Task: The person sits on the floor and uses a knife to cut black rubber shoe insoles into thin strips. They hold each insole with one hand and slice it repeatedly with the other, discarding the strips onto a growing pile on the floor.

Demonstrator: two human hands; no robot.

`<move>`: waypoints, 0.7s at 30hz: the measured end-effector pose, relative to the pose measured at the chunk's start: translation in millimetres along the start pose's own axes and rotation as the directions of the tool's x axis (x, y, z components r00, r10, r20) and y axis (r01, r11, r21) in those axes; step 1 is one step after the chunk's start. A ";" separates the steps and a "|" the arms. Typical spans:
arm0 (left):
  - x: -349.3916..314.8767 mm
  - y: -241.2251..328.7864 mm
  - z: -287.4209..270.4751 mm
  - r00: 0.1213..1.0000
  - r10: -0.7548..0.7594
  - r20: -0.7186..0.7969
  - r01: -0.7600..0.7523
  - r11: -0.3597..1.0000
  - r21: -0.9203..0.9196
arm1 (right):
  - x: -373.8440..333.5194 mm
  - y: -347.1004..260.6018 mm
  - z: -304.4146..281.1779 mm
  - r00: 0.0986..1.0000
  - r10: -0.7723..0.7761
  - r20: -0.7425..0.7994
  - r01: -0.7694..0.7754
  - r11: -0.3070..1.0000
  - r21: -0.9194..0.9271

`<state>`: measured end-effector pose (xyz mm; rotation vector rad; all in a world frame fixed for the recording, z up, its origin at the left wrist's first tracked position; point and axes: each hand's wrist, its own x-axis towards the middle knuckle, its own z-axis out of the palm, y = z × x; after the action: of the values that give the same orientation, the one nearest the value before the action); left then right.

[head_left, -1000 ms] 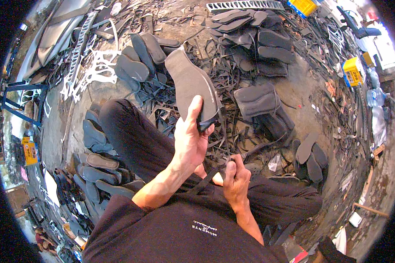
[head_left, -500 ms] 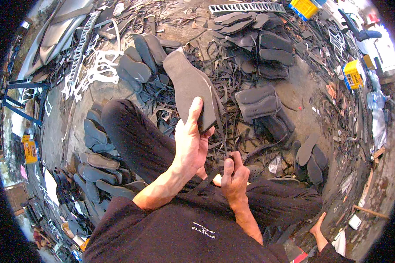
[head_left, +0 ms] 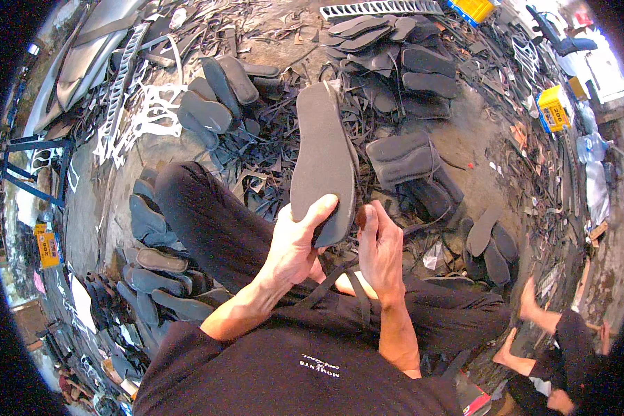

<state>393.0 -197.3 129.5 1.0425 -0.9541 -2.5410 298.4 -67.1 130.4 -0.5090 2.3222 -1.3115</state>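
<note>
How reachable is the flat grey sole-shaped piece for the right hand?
Likely yes: the right hand is close beside the grey piece; the left hand holds it, leaving that side apparently free.

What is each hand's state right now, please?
Left hand: closed, holding a grey shoe sole.
Right hand: curled; whether it holds anything cannot be told.

Flr (head_left: 489, 152): grey-brn, bare in patches, ctr mostly under dk scraps (head_left: 270, 156). Sole piles w/ gaps btwn: far pile (head_left: 428, 73) R of ctr, mid-L pile (head_left: 211, 104), near-L pile (head_left: 161, 260), small R pile (head_left: 487, 243). Wht cut-outs (head_left: 158, 118) far L; wht ladder-like strip (head_left: 381, 9) at far edge.
</note>
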 end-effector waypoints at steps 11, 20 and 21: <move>-43.1 -18.7 -4.7 0.926 -0.243 0.291 0.231 0.970 0.075 | 103.3 56.3 -7.8 0.982 -0.063 -0.179 0.103 0.969 0.223; -13.5 -13.3 -41.8 0.981 0.019 0.193 -0.089 0.928 0.361 | -8.5 9.2 -2.7 0.973 0.052 0.226 -0.144 0.899 0.414; 1.8 -11.8 -48.6 0.974 0.108 0.199 -0.172 0.926 0.337 | -19.2 11.6 -3.7 0.954 0.095 0.284 -0.202 0.903 0.378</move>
<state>425.9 -212.5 95.0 0.8011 -1.5215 -2.4272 311.4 -49.1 125.4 -0.3333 1.7745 -1.4975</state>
